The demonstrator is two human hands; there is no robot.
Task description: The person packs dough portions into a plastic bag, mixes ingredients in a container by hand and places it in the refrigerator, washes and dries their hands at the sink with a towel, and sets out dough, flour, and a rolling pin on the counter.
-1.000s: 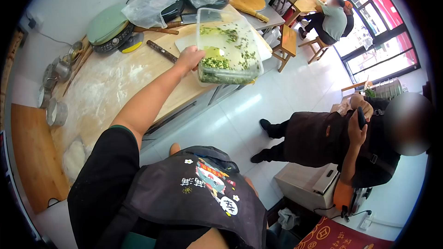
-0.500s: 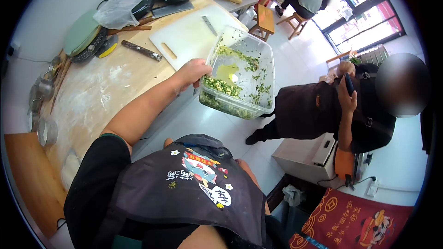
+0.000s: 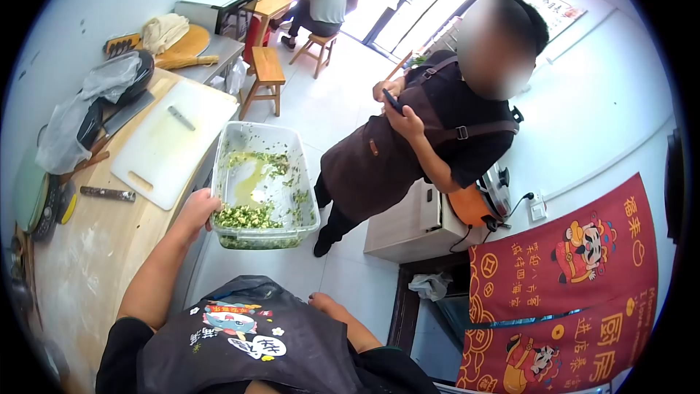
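Note:
A clear plastic tub (image 3: pixel 297 147) is tipped toward me in front of the apron, above the floor. Chopped green filling (image 3: pixel 248 217) is heaped along its near side, with scraps and yellowish liquid spread over the bottom. My left hand (image 3: pixel 198 211) grips the tub's left side, fingers wrapped over the edge. Low beside my apron, my right hand (image 3: pixel 321 300) shows only in part and is apart from the tub; its fingers are not clear.
Left of the tub, a floury wooden worktop (image 3: pixel 95 248) carries a white cutting board (image 3: pixel 157 157) with a knife (image 3: pixel 181 118). A person in a brown apron (image 3: pixel 379 160) stands close ahead, holding a phone (image 3: pixel 392 101). A red curtain (image 3: pixel 569 263) hangs at right.
My view has swung to the right, bringing more of the person and red curtain into sight. The tub remains in my left hand. My right hand now shows past the apron's edge.

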